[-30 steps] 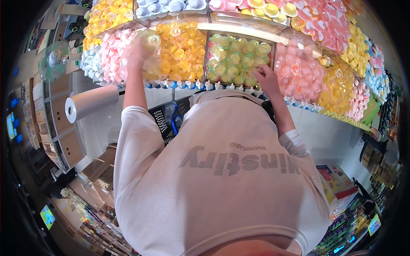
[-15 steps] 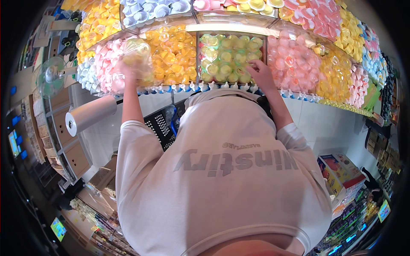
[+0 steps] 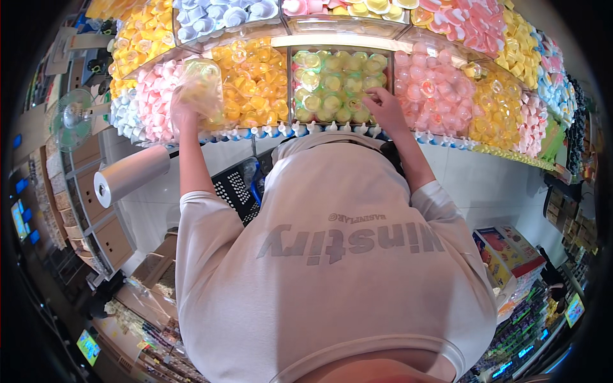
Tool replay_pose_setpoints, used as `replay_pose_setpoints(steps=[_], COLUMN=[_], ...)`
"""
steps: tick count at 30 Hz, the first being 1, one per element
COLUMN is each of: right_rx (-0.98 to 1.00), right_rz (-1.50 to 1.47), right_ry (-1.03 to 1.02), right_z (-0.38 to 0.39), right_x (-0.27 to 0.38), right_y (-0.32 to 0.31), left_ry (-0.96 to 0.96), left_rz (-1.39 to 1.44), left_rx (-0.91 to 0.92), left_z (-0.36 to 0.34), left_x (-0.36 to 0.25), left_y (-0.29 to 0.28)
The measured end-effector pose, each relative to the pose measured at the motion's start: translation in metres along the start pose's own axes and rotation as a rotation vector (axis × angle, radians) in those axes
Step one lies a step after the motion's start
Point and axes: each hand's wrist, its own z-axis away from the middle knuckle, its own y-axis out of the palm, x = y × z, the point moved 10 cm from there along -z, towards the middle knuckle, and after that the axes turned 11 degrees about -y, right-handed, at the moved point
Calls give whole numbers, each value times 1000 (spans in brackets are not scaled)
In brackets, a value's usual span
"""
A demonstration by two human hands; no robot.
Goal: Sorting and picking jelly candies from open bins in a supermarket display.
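My left hand, slightly smeared by motion, is closed on a clear plastic bag. Something pale green shows inside the bag, which hangs over the pink-wrapped pieces and the edge of the yellow jelly cups. On the right, my right hand hovers at the right edge of a bin of green jelly cups. Its fingers are bent and apart, with nothing visible between them. Pink jelly cups fill the bin to the right of that hand.
A higher row of bins holds blue-white cups and other sweets. Small blue-and-white pieces line the front edge. To the left are a roll of clear bags and a green fan. A black basket stands below; a colourful carton stands right.
The bag and my left hand have shifted slightly, with the bag now hanging steadier. My right hand stays at the edge of the green jelly cups, its fingers a little more spread. The view has shifted slightly.
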Motion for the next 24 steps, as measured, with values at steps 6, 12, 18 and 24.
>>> replay_pose_setpoints(steps=[6,12,18,24], right_rx=[17,42,58,48], right_rz=[-20,-21,5,-7], right_ry=[8,-7,0,-12], right_z=[-3,-6,-8,-6], right_x=[5,14,17,8], right_y=[0,0,2,4], left_ry=[58,-97,-68,-233], left_rz=[46,361,-330,-191], left_rx=[-137,-175,-136,-5], left_z=[18,20,3,-8], left_x=[3,67,73,49], left_y=[-16,13,44,40])
